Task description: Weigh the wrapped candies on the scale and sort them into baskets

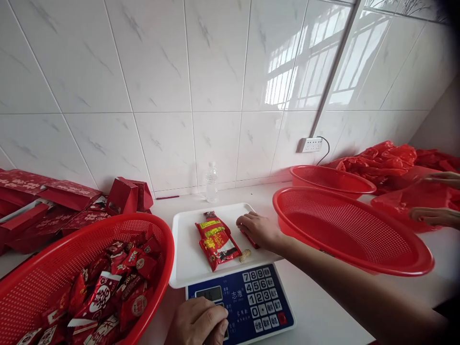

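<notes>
Head view: right hand [259, 230] over red packet [250, 240] at tray's [185, 254] right side, grasp unclear; snack packets [218, 243] lie mid-tray. Left hand [201, 322] curled on scale [240, 306], can't tell if holding anything. Best: packets flat, fingers off tray.

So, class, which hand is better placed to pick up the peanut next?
Probably the right hand: it is over the tray, close to the peanut, while the left hand is farther off, at the scale.

Packets [218, 244] on tray [185, 254]; bottle [212, 184] behind
</notes>
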The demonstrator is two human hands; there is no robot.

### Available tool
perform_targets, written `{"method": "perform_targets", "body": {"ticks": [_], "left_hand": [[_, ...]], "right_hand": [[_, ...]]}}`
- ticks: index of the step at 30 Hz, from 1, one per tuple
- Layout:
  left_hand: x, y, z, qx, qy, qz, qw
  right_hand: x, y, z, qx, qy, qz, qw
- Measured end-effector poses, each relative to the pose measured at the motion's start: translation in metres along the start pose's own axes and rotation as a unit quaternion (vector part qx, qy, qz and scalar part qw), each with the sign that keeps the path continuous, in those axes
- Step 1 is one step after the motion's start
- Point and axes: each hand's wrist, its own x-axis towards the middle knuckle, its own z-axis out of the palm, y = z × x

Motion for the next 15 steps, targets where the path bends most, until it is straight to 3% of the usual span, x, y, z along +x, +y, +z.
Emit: {"method": "perform_targets", "body": {"ticks": [4,8,12,15], "left_hand": [[0.000,0.000,-0.003,-0.003,0.001,-0.001,1.000],[0.003,0.002,-0.006,0.005,0.005,0.005,1.000],[0.006,0.004,-0.007,-0.008,0.007,0.020,1.000],[0.004,0.004,-0.007,-0.014,-0.010,0.017,1.000]], "right_hand": [[0.003,0.006,-0.009,-0.006,0.079,0.052,0.995],[-0.006,0.023,-0.041,-0.039,0.124,0.137,0.982],[-0.029,0.055,-0.066,-0.081,0.110,0.225,0.965],[-0.052,0.080,-0.066,-0.097,0.056,0.252,0.961]]}}
